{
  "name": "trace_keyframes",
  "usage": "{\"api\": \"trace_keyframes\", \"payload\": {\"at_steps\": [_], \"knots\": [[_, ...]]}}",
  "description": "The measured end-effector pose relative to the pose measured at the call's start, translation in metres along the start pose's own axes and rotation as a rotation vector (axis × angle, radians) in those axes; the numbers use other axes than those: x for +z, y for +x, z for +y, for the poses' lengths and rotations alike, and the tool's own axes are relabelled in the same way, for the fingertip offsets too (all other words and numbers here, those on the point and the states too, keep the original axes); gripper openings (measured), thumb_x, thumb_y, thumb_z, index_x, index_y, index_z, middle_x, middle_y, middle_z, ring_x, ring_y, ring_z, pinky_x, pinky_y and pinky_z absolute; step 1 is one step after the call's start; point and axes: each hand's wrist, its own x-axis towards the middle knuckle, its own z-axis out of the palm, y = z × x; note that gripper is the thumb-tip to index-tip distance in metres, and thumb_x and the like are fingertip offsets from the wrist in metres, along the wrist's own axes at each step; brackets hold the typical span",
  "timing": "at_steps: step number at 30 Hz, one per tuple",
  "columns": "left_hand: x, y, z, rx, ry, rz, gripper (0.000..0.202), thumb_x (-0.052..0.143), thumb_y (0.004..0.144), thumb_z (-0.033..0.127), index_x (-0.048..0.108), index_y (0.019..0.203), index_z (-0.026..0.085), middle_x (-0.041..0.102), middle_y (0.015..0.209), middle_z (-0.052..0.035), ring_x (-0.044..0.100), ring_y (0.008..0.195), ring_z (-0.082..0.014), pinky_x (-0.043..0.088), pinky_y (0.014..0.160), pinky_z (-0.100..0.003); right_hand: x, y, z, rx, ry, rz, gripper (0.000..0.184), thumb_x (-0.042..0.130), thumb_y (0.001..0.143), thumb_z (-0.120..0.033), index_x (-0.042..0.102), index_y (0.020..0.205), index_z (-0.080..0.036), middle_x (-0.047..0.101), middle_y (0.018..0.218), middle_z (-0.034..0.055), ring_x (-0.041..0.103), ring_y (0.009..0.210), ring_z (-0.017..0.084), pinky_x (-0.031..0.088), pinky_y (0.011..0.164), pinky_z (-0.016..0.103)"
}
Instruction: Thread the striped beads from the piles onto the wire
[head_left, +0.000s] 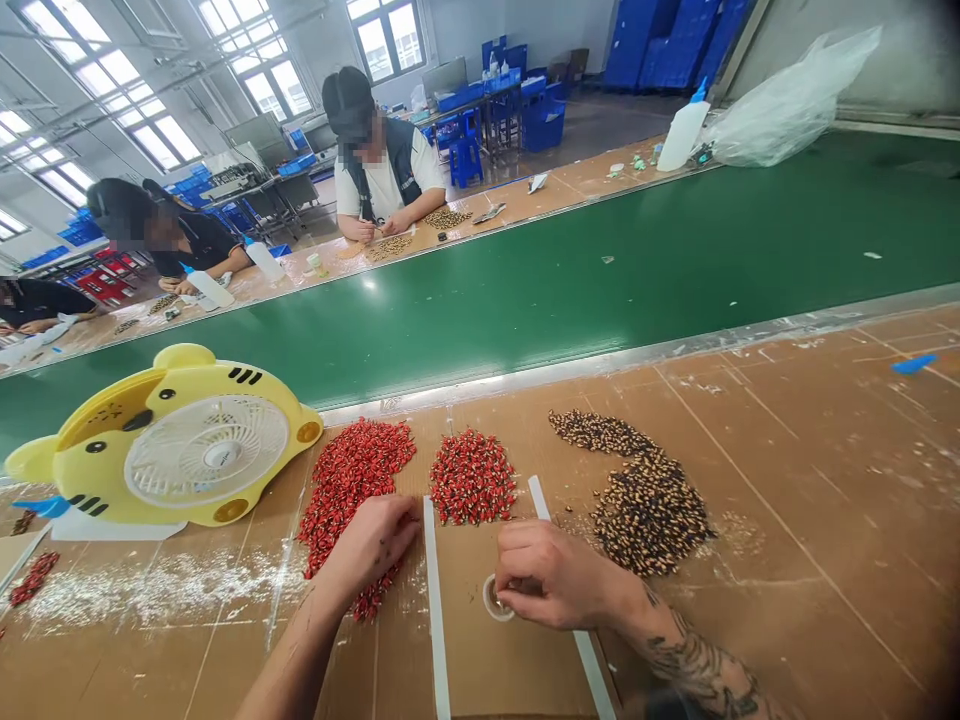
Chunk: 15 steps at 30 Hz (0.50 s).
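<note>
My left hand rests at the lower right edge of a heap of small red pieces with pale tips. Its fingers are bent down and together, and whatever they hold is hidden. Over a cardboard sheet edged with white strips, my right hand is closed, thumb against curled fingers. Just under those fingertips lies a small pale ring-shaped item, partly covered. What the right fingers pinch is too small to make out. A second, rounder heap of red pieces sits at the sheet's far end.
Right of the sheet spreads a pile of black-and-tan pieces. A yellow animal-shaped fan stands at left. Beyond the table runs a green conveyor belt. Across it, several people sit at a bench with white bottles and a plastic bag.
</note>
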Motion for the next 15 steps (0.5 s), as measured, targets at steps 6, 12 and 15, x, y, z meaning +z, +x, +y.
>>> {"api": "trace_keyframes", "payload": {"at_steps": [6, 12, 15], "knots": [[0.017, -0.003, 0.020, 0.022, -0.423, 0.152, 0.017, 0.059, 0.089, 0.025, 0.074, 0.094, 0.017, 0.071, 0.081, -0.0043, 0.061, 0.073, -0.0167, 0.045, 0.067, -0.025, 0.001, -0.001, 0.005, -0.003, -0.032, 0.023, 0.015, 0.059, 0.088, -0.020, 0.064, 0.074, -0.017, 0.057, 0.069, 0.0016, 0.051, 0.066, 0.015, 0.036, 0.061, 0.027], [0.036, 0.013, 0.029, -0.067, -0.907, 0.099, 0.017, 0.067, 0.085, 0.030, 0.073, 0.086, 0.014, 0.074, 0.082, -0.0080, 0.065, 0.072, -0.0176, 0.049, 0.066, -0.026, -0.003, -0.001, 0.006, -0.002, -0.043, -0.028, 0.012, 0.060, 0.085, -0.019, 0.062, 0.074, -0.018, 0.058, 0.067, 0.0003, 0.053, 0.064, 0.014, 0.039, 0.063, 0.027], [0.043, 0.018, 0.030, -0.101, -1.199, 0.038, 0.019, 0.070, 0.084, 0.033, 0.067, 0.085, 0.014, 0.074, 0.084, -0.0091, 0.068, 0.074, -0.0186, 0.052, 0.068, -0.028, -0.007, 0.000, 0.004, 0.012, -0.068, -0.031, 0.015, 0.058, 0.086, -0.019, 0.061, 0.072, -0.018, 0.057, 0.067, 0.0007, 0.052, 0.064, 0.014, 0.038, 0.063, 0.028]]}}
